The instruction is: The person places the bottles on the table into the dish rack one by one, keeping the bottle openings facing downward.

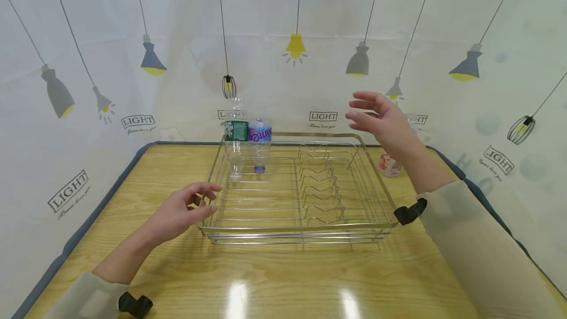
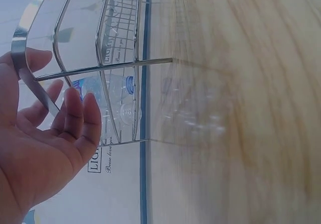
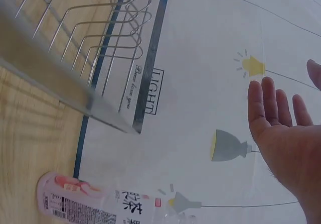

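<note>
Right hand (image 1: 385, 124): released, nothing in it. Raised over the rear right of the metal wire dish rack (image 1: 301, 229), fingers extended, thumb apart.

Left hand (image 1: 181, 210): no clench. It's at the rack's front left corner, fingers loosely bent, thumb and fingers on either side of the flat rim. Can't tell if any of my fingers touch the metal.

Rack sits on the wood-grain table (image 1: 283, 274) in front of me. Two clear plastic bottles in its rear left part, both upside down, side by side: green-label bottle (image 1: 236, 132) on the left, blue-label bottle (image 1: 260, 134) with a purple cap on the right.

Pink-label bottle (image 1: 390, 165) stands upright on the table, outside the rack past its right side, partly behind my right forearm.
</note>
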Demonstrator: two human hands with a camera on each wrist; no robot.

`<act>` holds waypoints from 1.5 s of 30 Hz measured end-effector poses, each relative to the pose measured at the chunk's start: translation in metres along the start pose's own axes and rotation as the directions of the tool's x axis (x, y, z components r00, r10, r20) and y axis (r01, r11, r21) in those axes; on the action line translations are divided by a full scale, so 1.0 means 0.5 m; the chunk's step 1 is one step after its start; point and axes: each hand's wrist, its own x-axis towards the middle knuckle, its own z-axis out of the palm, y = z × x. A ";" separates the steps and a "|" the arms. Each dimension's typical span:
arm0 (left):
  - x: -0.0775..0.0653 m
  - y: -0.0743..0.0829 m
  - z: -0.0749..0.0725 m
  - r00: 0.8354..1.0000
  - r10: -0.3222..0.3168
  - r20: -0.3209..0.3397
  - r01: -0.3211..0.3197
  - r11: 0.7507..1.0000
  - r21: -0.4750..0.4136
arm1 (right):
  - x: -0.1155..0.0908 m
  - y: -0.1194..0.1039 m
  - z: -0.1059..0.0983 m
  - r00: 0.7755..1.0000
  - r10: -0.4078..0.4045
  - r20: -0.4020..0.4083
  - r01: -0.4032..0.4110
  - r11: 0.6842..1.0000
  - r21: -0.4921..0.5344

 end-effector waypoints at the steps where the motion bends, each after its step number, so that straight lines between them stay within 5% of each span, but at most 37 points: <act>1: 0.000 -0.001 0.000 1.000 0.001 -0.002 -0.001 1.000 -0.002 | -0.007 0.005 -0.010 1.000 -0.005 -0.004 0.005 1.000 -0.008; 18: 0.008 -0.005 0.004 1.000 0.000 0.011 0.000 0.999 -0.034 | -0.091 0.094 -0.134 0.996 0.010 -0.089 -0.020 0.993 -0.116; 24: 0.008 -0.008 0.005 1.000 -0.001 0.020 0.002 0.999 -0.050 | -0.110 0.122 -0.182 0.983 0.050 -0.176 -0.059 0.997 -0.050; 31: 0.001 -0.014 0.004 1.000 0.003 0.011 -0.003 0.998 -0.056 | -0.115 0.153 -0.223 0.968 0.105 -0.229 -0.104 0.994 0.019; 45: 0.001 -0.015 0.002 1.000 0.008 0.007 -0.007 0.999 -0.048 | -0.097 0.245 -0.261 0.933 0.178 -0.314 -0.235 0.960 -0.153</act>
